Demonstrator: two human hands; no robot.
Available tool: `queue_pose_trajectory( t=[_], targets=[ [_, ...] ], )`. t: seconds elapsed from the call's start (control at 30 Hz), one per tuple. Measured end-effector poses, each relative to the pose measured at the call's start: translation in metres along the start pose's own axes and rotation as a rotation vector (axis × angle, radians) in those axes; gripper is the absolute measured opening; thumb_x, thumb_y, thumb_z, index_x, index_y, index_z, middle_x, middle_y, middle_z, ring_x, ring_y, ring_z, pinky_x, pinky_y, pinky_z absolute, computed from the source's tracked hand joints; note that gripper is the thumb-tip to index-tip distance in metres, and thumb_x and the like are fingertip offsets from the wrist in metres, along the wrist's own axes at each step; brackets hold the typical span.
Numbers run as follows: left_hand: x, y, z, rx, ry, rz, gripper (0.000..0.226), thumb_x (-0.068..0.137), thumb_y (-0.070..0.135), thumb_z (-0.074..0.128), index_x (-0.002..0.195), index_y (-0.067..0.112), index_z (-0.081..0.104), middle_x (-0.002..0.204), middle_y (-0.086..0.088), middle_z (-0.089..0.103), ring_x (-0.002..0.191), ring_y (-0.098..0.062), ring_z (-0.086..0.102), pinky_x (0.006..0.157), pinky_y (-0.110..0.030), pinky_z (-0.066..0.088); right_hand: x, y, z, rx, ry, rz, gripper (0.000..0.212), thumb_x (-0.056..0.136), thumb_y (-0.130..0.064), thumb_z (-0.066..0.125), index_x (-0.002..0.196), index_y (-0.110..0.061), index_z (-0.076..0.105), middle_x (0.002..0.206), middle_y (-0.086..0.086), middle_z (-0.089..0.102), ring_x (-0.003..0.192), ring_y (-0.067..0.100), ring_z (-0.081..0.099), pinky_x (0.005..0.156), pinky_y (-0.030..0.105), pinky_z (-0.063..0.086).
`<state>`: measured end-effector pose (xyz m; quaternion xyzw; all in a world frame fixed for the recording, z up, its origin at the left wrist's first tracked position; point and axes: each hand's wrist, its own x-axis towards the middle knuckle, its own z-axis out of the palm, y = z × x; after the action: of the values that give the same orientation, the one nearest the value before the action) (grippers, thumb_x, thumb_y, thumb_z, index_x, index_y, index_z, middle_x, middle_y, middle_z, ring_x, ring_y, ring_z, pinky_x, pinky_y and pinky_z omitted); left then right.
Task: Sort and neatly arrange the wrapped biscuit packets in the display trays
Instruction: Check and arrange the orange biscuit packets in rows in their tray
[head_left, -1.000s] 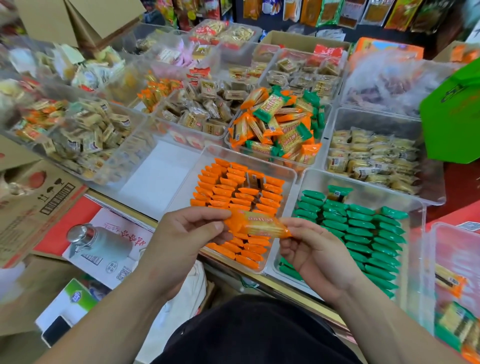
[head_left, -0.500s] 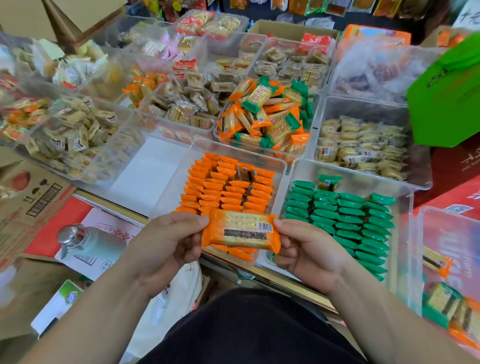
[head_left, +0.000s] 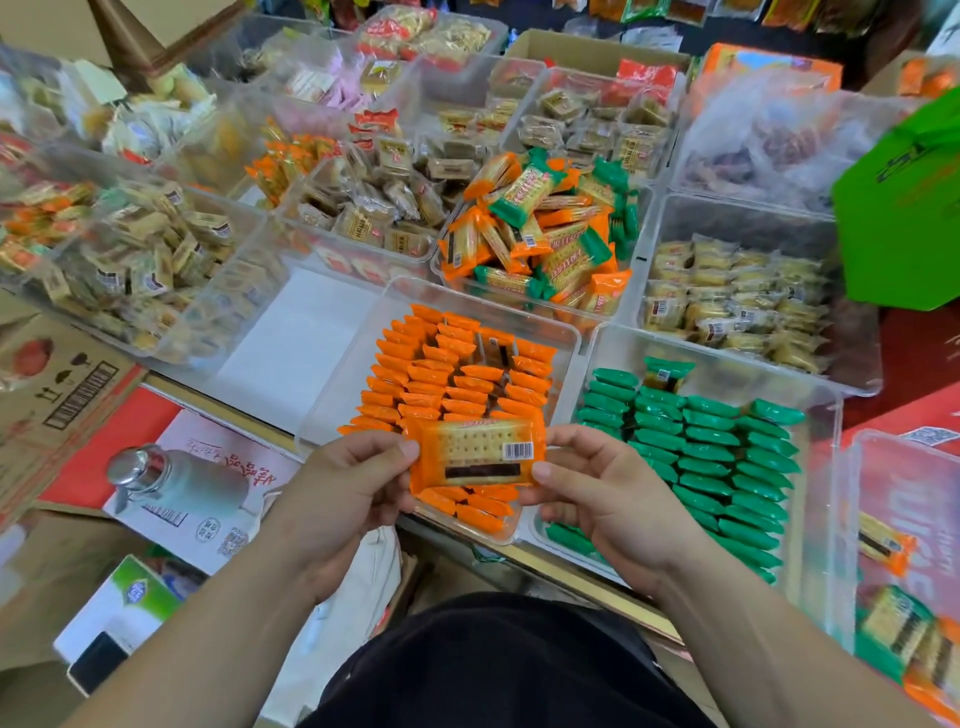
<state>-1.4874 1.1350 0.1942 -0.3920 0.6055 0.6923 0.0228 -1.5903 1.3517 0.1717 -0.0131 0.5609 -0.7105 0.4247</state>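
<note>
orange tray (head_left: 563, 332) packed; bare left strip beside rows.

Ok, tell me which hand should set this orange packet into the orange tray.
Left, probably. Both hands pinch the orange packet, but the left hand sits by the bare left side of the orange tray, while the right hand hangs over the edge of the green tray.

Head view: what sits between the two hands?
One orange biscuit packet, barcode side up, pinched at its ends by the left hand and right hand, in the head view.
</note>
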Motion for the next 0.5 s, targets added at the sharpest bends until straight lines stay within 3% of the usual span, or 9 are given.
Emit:
queue_pose_trajectory(
  t=[0.17, 0.33, 0.4, 0.5],
  targets=[
    [0.033, -0.007, 0.008, 0.188, 0.034, 0.13, 0.011, 0.097, 0.014, 0.063, 0.093, 0.014, 0.073, 0.075, -0.004, 0.067, 0.07, -0.02, 0.065, 0.06, -0.031, 0.046, 0.024, -0.002, -0.009, 0.034, 0.076, -0.001, 0.029, 0.086, -0.011, 0.069, 0.113, -0.002, 0.064, 0.11, 0.017, 0.074, 0.1, 0.034, 0.072, 0.083, 0.036, 0.059],
    [0.077, -0.007, 0.026, 0.31, -0.006, 0.216, 0.023, 0.099, 0.023, 0.061, 0.119, 0.03, 0.069, 0.106, 0.009, 0.073, 0.089, -0.004, 0.069, 0.081, -0.031, 0.054, 0.065, -0.012, -0.018, -0.147, 0.217, -0.151, 0.01, 0.087, -0.006, 0.072, 0.091, -0.015, 0.071, 0.092, 0.008, 0.076, 0.089, 0.028, 0.072, 0.086, 0.043, 0.058],
    [0.101, -0.015, 0.026, 0.49, -0.033, 0.3, 0.032, 0.097, 0.029, 0.063, 0.129, 0.033, 0.062, 0.126, 0.013, 0.065, 0.111, -0.004, 0.061, 0.096, -0.033, 0.049, 0.089, -0.018, -0.024, -0.331, 0.295, -0.241, 0.013, 0.091, -0.006, 0.07, 0.09, -0.019, 0.071, 0.085, 0.003, 0.075, 0.083, 0.023, 0.072, 0.08, 0.039, 0.058],
    [0.136, -0.037, 0.024, 0.978, -0.081, 0.4, 0.053, 0.097, 0.046, 0.058, 0.146, 0.029, 0.048, 0.157, 0.005, 0.038, 0.144, -0.016, 0.033, 0.115, -0.038, 0.03, 0.126, -0.027, -0.032, -0.734, 0.361, -0.364, 0.016, 0.091, -0.014, 0.072, 0.09, -0.03, 0.069, 0.079, -0.004, 0.073, 0.076, 0.014, 0.069, 0.069, 0.03, 0.056]
  ],
)
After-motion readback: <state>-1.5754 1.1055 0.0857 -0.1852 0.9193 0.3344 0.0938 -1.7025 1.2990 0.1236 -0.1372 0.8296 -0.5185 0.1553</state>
